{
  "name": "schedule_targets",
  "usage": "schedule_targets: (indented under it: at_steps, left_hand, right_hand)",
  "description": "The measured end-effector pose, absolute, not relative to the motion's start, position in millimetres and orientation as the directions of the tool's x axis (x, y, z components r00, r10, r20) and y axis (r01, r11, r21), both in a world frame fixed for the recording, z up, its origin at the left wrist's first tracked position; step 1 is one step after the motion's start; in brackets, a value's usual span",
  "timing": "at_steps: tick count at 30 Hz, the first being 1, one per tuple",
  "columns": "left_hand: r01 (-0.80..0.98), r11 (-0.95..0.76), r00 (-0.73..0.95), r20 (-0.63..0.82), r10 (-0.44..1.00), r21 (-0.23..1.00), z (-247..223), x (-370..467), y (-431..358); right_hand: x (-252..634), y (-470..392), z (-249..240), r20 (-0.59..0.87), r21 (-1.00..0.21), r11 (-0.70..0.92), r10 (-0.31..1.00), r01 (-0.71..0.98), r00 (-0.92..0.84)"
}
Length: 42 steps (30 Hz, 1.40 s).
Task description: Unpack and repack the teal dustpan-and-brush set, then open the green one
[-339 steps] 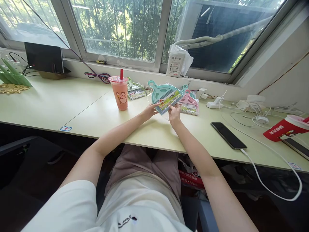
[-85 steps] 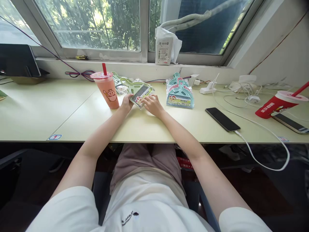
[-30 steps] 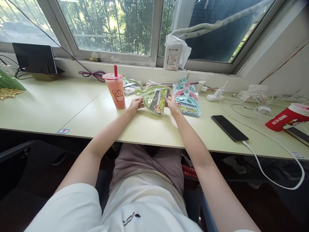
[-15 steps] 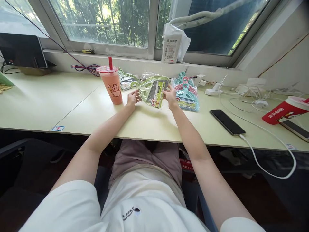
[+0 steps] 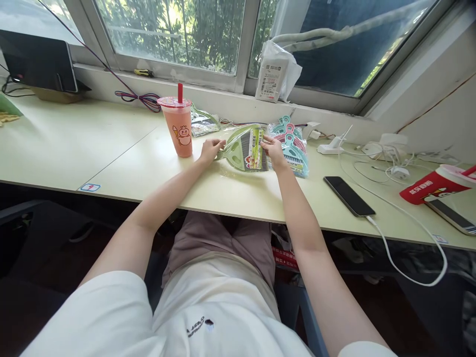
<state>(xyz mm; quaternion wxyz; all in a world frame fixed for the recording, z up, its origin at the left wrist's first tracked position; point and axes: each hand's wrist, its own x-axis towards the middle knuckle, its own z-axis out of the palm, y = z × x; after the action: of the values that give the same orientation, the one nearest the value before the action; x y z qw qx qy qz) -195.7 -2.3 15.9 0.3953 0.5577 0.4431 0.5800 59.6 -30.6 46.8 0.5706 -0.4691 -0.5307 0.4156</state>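
Green plastic dustpan-and-brush set in clear wrapping (image 5: pixel 243 151) held between left hand (image 5: pixel 210 149), gripping its handle, and right hand (image 5: pixel 273 150), pinching its far edge.

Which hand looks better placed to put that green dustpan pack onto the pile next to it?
Probably the right hand: it grips the green pack at the edge beside the pile. The left hand holds the far handle end.

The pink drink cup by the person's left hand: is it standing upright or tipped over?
Upright. The pink drink cup stands on its base on the desk, straw pointing straight up.
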Motion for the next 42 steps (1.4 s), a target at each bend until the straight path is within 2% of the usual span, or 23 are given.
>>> schedule_targets:
  at_steps: [5, 10, 13, 17, 19, 23, 25, 28, 30, 32, 35, 39, 42]
  left_hand:
    - [-0.023, -0.267, -0.153, 0.260, 0.953, 0.963, 16, -195, -2]
    - [-0.044, -0.137, -0.304, 0.117, 0.945, 0.990, 20, -204, 1]
    - [-0.002, -0.107, -0.272, 0.103, 0.957, 0.994, 19, -207, 0]
    - [0.022, -0.110, -0.159, 0.113, 0.981, 0.994, 16, -204, -3]
    - [-0.027, -0.062, -0.113, 0.058, 0.992, 0.998, 16, -202, -3]
    - [-0.218, 0.090, -0.053, -0.104, 0.993, 0.972, 21, -205, 2]
    - [-0.339, 0.042, -0.095, -0.079, 0.992, 0.940, 24, -208, 4]
    - [-0.461, -0.112, -0.158, 0.042, 0.987, 0.880, 25, -212, 7]
    - [-0.482, -0.103, -0.155, 0.031, 0.987, 0.870, 24, -211, 9]
    - [-0.438, 0.026, -0.114, -0.085, 0.990, 0.899, 21, -207, 10]
    - [-0.286, 0.222, 0.040, -0.220, 0.975, 0.932, 18, -202, 6]
    - [-0.157, 0.258, 0.319, -0.198, 0.927, 0.953, 21, -198, -7]
    - [-0.155, 0.197, 0.398, -0.122, 0.909, 0.968, 25, -190, -16]
  right_hand:
    - [64, -27, 47, 0.206, -0.978, 0.206, 0.968, 0.018, 0.143]
    - [90, -12, 43, 0.252, -0.965, 0.263, 0.897, 0.021, 0.362]
    - [100, -6, 38, 0.213, -0.962, 0.271, 0.845, -0.047, 0.491]
    - [100, -2, 31, 0.073, -0.920, 0.291, 0.784, -0.262, 0.616]
    - [99, 1, 29, 0.050, -0.892, 0.318, 0.776, -0.321, 0.629]
    - [100, 6, 26, 0.118, -0.875, 0.365, 0.797, -0.316, 0.593]
    - [100, 6, 26, 0.152, -0.874, 0.380, 0.807, -0.304, 0.570]
    - [96, 4, 27, 0.140, -0.859, 0.383, 0.815, -0.341, 0.563]
    - [91, -1, 30, 0.129, -0.853, 0.379, 0.820, -0.360, 0.557]
    - [85, -6, 34, 0.140, -0.861, 0.371, 0.831, -0.348, 0.539]
    - [74, -13, 38, 0.155, -0.886, 0.343, 0.854, -0.313, 0.496]
    - [54, -19, 37, 0.127, -0.911, 0.285, 0.882, -0.297, 0.454]
    - [36, -22, 31, 0.109, -0.932, 0.233, 0.910, -0.276, 0.400]
